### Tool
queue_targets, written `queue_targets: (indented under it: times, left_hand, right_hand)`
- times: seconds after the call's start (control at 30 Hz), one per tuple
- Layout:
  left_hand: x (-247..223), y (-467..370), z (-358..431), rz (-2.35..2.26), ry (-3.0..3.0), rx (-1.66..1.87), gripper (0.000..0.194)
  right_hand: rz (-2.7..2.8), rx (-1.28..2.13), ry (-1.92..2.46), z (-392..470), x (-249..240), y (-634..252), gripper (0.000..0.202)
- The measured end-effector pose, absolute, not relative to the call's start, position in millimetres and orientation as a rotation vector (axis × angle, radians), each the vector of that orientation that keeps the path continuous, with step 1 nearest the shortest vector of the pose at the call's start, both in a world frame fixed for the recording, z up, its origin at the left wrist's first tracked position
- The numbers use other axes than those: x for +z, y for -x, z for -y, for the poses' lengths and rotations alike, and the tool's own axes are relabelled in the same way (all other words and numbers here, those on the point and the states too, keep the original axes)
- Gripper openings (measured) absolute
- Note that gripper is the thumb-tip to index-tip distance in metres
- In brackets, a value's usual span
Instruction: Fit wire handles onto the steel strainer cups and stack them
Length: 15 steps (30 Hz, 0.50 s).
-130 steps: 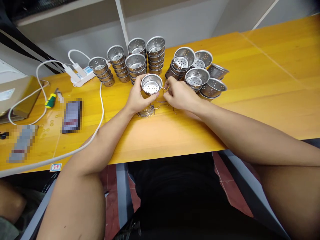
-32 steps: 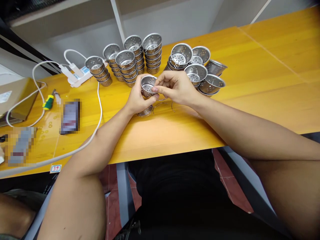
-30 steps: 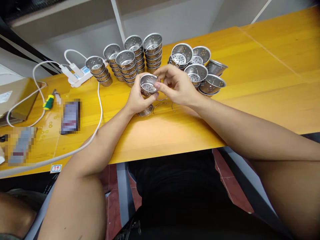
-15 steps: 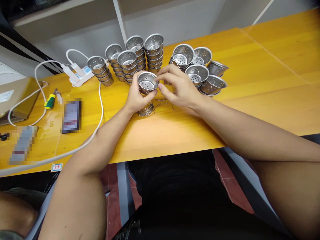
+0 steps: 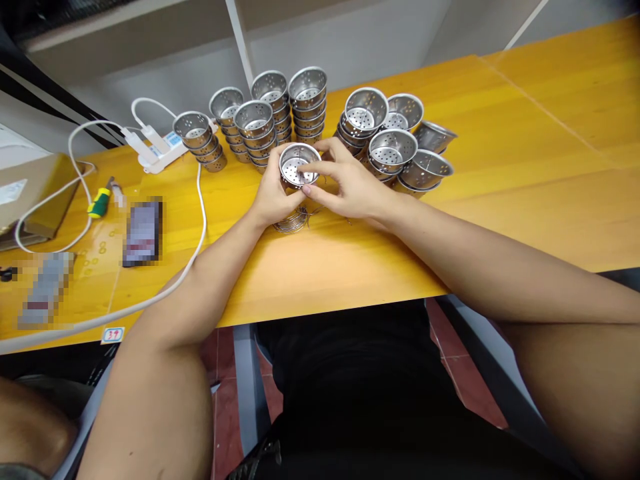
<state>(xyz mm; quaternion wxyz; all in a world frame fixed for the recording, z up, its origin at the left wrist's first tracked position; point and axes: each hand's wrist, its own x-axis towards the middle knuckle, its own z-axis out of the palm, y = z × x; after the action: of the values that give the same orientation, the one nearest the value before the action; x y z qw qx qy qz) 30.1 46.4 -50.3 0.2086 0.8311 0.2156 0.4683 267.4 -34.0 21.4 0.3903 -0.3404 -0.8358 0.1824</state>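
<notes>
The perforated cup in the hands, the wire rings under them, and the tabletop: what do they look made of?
Perforated cup, gripped by left hand and touched by right hand: thin polished metal, likely stainless steel, judging by bright reflections and punched holes. Wire rings: bare silvery metal wire. Tabletop: yellow wood-grain surface with a glossy sheen; laminate or varnished wood, I cannot tell which.

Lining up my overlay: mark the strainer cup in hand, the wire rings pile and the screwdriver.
strainer cup (image 5: 299, 164), head view, perforated inside bottom.
wire rings pile (image 5: 291, 223), head view, stacked loops.
screwdriver (image 5: 99, 201), head view, green-yellow handle.
</notes>
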Motion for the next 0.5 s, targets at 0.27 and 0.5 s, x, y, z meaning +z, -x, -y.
queue_targets:
  times: [0.27, 0.5]
  left_hand:
    - [-54.2, -32.0, -51.2, -0.524, -2.265, 1.293, 0.095]
    - [-45.7, -29.7, -45.1, -0.599, -2.339, 1.246, 0.114]
  right_hand:
    - [2.125, 0.415, 0.844, 32.1, 22.3, -265.4, 0.076]
    - [2.141, 0.287, 0.862, 30.7, 32.7, -270.3, 0.099]
